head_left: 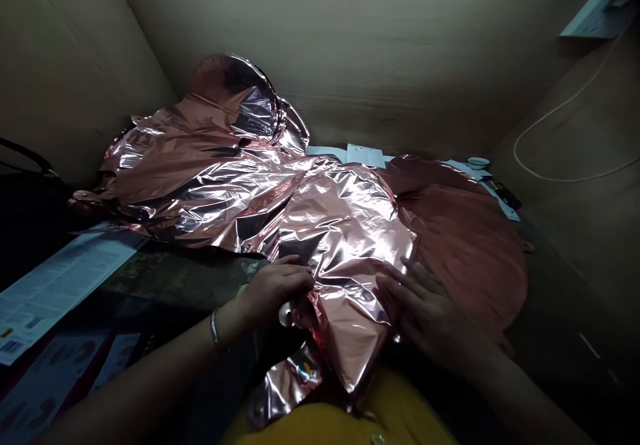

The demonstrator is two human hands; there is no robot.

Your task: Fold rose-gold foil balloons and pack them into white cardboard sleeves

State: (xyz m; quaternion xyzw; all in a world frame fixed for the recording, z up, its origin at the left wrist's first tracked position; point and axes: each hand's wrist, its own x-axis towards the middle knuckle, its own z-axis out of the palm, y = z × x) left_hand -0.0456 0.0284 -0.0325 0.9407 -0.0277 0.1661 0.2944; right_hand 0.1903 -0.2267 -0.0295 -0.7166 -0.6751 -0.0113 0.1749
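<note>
Flat, crumpled rose-gold foil balloons [345, 232] spread across the surface before me, with rounded lobes at the left and right and small tabs on their edges. Whether they are one piece or several overlapping ones I cannot tell. My left hand [277, 288], with a silver bangle at the wrist, curls its fingers over the near left edge of the middle foil; its thumb is hidden. On the other side, my right hand [425, 305] lies with fingers stretched out across the right edge of that foil. A pointed foil end hangs towards my lap between the hands.
Printed sheets [65, 278] lie at the left under the foil, and more papers [365, 155] show behind it. A small round lid-like item [478, 162] sits at the back right. A white cable [545, 175] hangs from the wall switchboard [597, 12].
</note>
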